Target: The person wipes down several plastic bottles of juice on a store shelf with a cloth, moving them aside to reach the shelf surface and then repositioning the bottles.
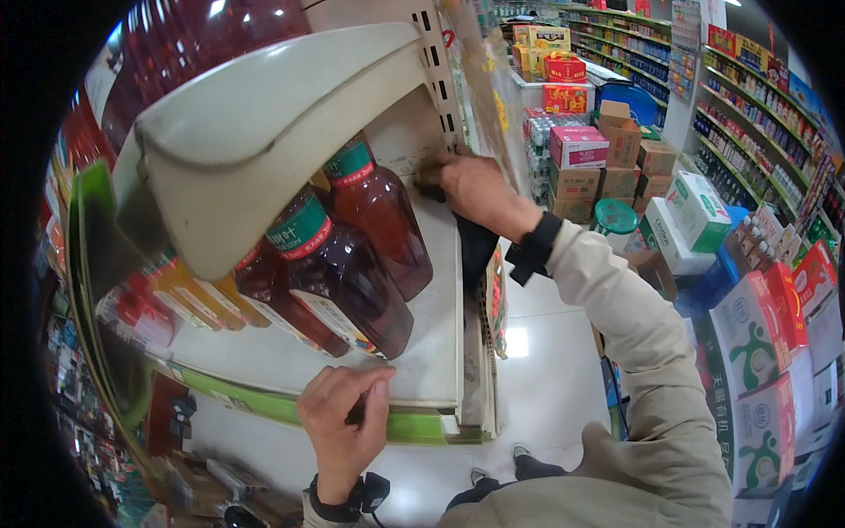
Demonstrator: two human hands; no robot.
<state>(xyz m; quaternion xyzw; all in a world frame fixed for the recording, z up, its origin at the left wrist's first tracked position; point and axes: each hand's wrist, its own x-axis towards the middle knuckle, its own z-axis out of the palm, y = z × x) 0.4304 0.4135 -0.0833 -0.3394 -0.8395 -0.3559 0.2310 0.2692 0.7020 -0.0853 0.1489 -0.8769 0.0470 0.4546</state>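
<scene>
My right hand (480,191) reaches to the back right of a white metal shelf (436,343), its fingers curled round a dark cloth (432,181) that is partly hidden by the hand. My left hand (346,409) is at the shelf's green front edge, fingers loosely bent, with nothing seen in it. Between the hands stand dark red drink bottles with green-banded necks, one in front (350,290) and another behind it (386,224). Yellow drink bottles (191,297) stand farther left. Black bands circle both wrists.
A white upper shelf (277,99) overhangs the bottles and carries large red bottles (204,33). A black item (476,254) hangs at the shelf's right side. Stacked cartons (581,191), a green stool (615,216) and milk boxes (752,336) stand across the aisle.
</scene>
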